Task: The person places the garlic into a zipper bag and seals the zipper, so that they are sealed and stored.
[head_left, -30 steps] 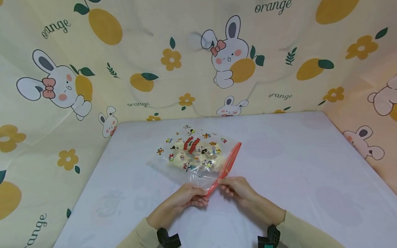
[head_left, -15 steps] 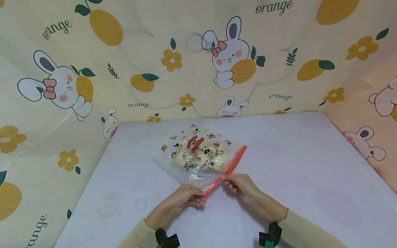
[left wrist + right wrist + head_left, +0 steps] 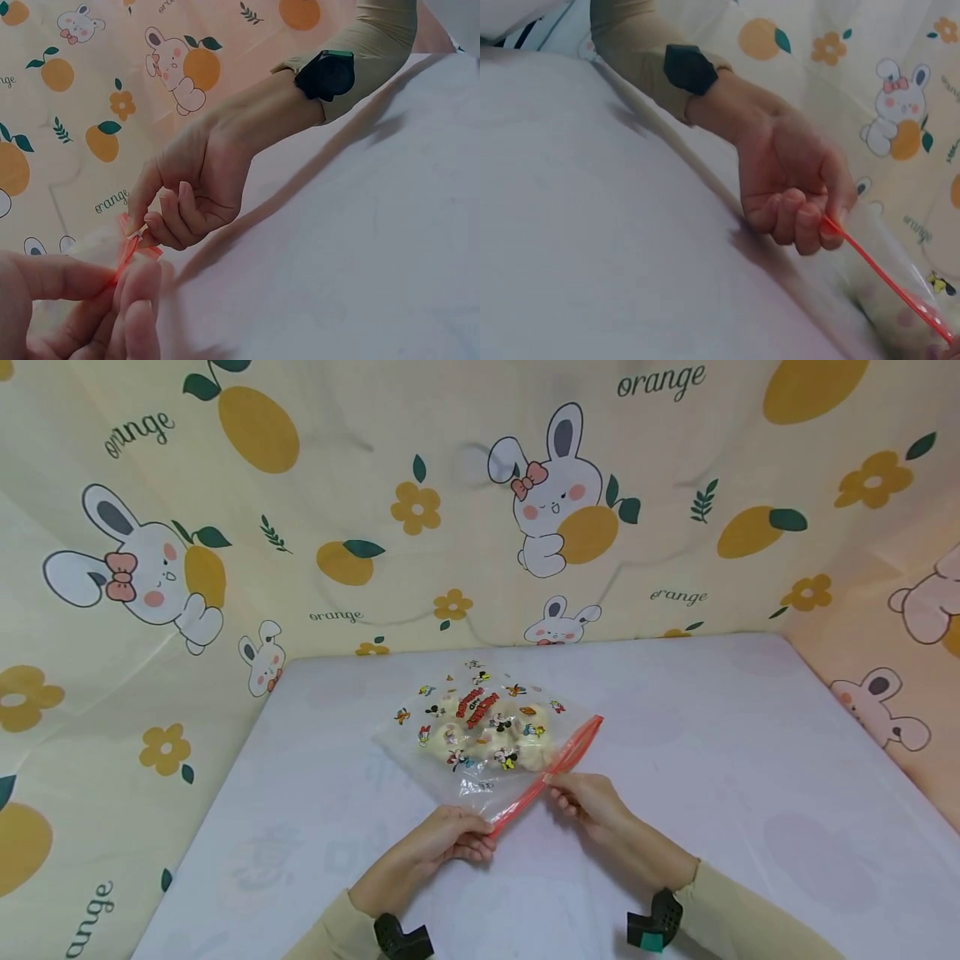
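Observation:
A clear zip bag [image 3: 480, 787] printed with small cartoon figures lies on the table, with several pale rounded lumps [image 3: 491, 739] showing through it. Its red zip edge [image 3: 517, 807] slants from lower left to upper right. My left hand [image 3: 453, 835] pinches the near corner of that edge between thumb and fingers. Partway up the strip, my right hand [image 3: 592, 802] pinches the zip, its other fingers curled. A small pale piece, perhaps the slider, shows at the right fingertips [image 3: 135, 229] in the left wrist view. The right wrist view shows the red strip [image 3: 889, 281] taut between both hands.
A white tabletop [image 3: 712, 760] surrounds the bag. Cloth walls [image 3: 450, 552] with rabbits and oranges rise behind it and at both sides. Each sleeved wrist carries a black camera mount [image 3: 656, 920].
My right hand has slid up and right along the red zip edge, away from the left hand. The bag has shifted slightly right, and my left hand keeps its pinch on the corner.

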Demonstrator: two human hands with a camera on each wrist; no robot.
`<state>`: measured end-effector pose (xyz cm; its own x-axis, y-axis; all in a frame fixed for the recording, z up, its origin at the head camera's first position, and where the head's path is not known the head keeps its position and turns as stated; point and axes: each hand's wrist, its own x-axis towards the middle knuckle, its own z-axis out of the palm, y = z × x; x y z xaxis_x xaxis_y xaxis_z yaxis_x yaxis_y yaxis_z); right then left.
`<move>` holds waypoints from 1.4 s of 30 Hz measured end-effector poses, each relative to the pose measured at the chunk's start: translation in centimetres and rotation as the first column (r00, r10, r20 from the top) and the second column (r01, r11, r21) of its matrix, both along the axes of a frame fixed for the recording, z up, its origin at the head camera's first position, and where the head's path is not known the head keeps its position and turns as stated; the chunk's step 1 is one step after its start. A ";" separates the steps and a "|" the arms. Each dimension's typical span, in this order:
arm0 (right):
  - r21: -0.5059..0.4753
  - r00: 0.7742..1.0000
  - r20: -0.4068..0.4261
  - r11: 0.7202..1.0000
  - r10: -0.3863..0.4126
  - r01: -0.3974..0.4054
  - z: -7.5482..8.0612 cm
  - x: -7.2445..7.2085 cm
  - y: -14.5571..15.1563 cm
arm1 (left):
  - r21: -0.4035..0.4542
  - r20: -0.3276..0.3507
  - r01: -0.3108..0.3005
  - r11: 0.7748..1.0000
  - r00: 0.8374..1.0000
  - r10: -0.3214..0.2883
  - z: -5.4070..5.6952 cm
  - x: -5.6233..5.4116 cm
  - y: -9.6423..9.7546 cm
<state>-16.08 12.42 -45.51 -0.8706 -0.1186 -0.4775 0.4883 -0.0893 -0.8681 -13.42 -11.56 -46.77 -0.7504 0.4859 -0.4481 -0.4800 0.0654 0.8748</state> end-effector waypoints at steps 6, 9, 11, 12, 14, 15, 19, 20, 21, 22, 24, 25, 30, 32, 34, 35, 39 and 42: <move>0.026 1.000 -0.006 0.999 -0.023 0.023 -0.2 -0.5 0.2 | -0.008 0.000 0.003 1.000 1.000 -0.003 -0.1 -0.1 -0.2; 0.017 0.999 -0.003 0.999 -0.034 0.034 -0.2 -0.7 0.3 | -0.007 0.001 0.003 1.000 1.000 -0.003 -0.1 -0.1 -0.3; 0.006 0.999 0.000 0.999 -0.042 0.042 -0.2 -0.8 0.3 | -0.007 0.000 0.003 1.000 1.000 -0.003 -0.1 -0.2 -0.3; 0.001 0.999 0.001 0.999 -0.048 0.048 -0.2 -0.8 0.3 | -0.007 0.000 0.003 1.000 1.000 -0.003 -0.1 -0.2 -0.2; -0.004 0.999 0.006 0.999 -0.052 0.052 -0.2 -0.9 0.4 | -0.009 0.000 0.004 1.000 1.000 -0.004 -0.1 -0.3 -0.2; -0.005 0.999 0.008 0.999 -0.049 0.050 -0.2 -0.9 0.4 | -0.010 0.000 0.004 1.000 1.000 -0.004 -0.1 -0.3 -0.2; -0.003 0.999 0.001 0.999 -0.049 0.049 -0.3 -1.1 0.6 | -0.006 -0.004 0.007 1.000 1.000 -0.007 0.0 -0.3 -0.2; 0.002 0.999 -0.001 0.999 -0.049 0.049 -0.3 -1.1 0.6 | -0.004 -0.006 0.008 1.000 1.000 -0.008 0.0 -0.3 -0.2; 0.008 0.999 -0.003 0.999 -0.049 0.049 -0.3 -1.2 0.6 | -0.003 -0.007 0.009 1.000 1.000 -0.009 0.0 -0.3 -0.2; 0.013 0.999 -0.006 0.999 -0.051 0.051 -0.4 -1.2 0.6 | -0.002 -0.007 0.009 1.000 1.000 -0.009 0.0 -0.3 -0.2; 0.020 0.999 -0.003 0.998 -0.054 0.054 -0.4 -1.3 0.7 | -0.003 -0.007 0.006 1.000 1.000 -0.006 0.0 -0.3 -0.1; 0.021 0.998 0.000 0.998 -0.055 0.055 -0.5 -1.3 0.7 | -0.003 -0.008 0.003 1.000 1.000 -0.003 0.0 -0.3 -0.1; -0.012 0.998 0.021 0.998 -0.061 0.061 -0.7 -1.2 0.7 | 0.005 -0.003 0.000 1.000 1.000 0.000 -0.1 -0.2 0.2; -0.029 0.998 0.029 0.998 -0.056 0.057 -0.6 -1.1 0.7 | 0.004 0.001 0.005 1.000 1.000 -0.005 -0.1 -0.1 0.3; -0.042 0.998 0.033 0.998 -0.047 0.048 -0.6 -0.9 0.6 | -0.001 0.003 0.003 1.000 1.000 -0.003 -0.1 0.0 0.3; -0.047 0.998 0.034 0.998 -0.047 0.048 -0.6 -0.8 0.6 | -0.003 0.002 0.002 1.000 1.000 -0.002 -0.1 0.0 0.3; -0.046 0.998 0.025 0.997 -0.054 0.055 -0.5 -0.5 0.4 | -0.003 0.004 -0.001 1.000 1.000 0.001 -0.2 0.0 0.3; -0.036 0.999 0.022 0.999 -0.034 0.035 -0.5 -0.3 0.3 | 0.002 0.008 -0.005 1.000 1.000 0.005 -0.2 0.0 0.4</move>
<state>-16.40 12.67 -46.00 -0.8643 -0.1067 -0.4916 0.5025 -0.1380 -0.8535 -13.42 -11.16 -46.98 -0.7490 0.4834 -0.4531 -0.4874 0.0612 0.8710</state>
